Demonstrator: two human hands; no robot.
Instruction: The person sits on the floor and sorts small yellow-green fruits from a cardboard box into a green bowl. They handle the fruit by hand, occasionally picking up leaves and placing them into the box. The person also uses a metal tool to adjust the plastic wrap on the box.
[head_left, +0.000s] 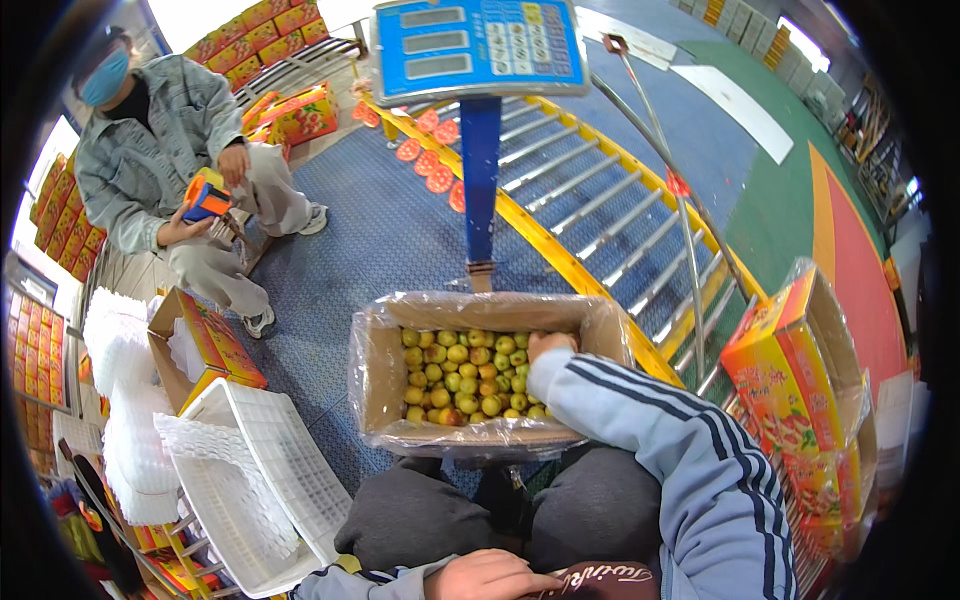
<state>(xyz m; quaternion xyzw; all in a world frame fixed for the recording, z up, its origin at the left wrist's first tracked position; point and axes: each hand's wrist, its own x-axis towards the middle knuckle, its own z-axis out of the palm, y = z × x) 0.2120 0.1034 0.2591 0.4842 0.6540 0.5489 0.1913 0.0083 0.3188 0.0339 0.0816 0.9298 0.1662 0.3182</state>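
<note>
Before me stands a cardboard box (379, 375) lined with clear plastic film, holding many yellow-green, partly reddish round fruits (467, 370). My right hand (551, 344) reaches into its far right corner, at the edge of the fruits; the fingers are partly hidden, so whether they grip a fruit does not show. My left hand (487, 576) rests low at my lap, near the dark garment with white lettering, its fingers loosely extended and holding nothing visible. Behind the box rises a blue post (480, 180) bearing a blue scale display panel (480, 46).
A yellow-framed roller conveyor (592, 217) runs behind and right. Printed fruit cartons (787, 375) stand at right. At left are a white plastic crate (285, 465), white foam netting (135, 435) and an opened carton (202, 345). A masked person (150, 165) sits left, holding an orange-blue tape dispenser (206, 196).
</note>
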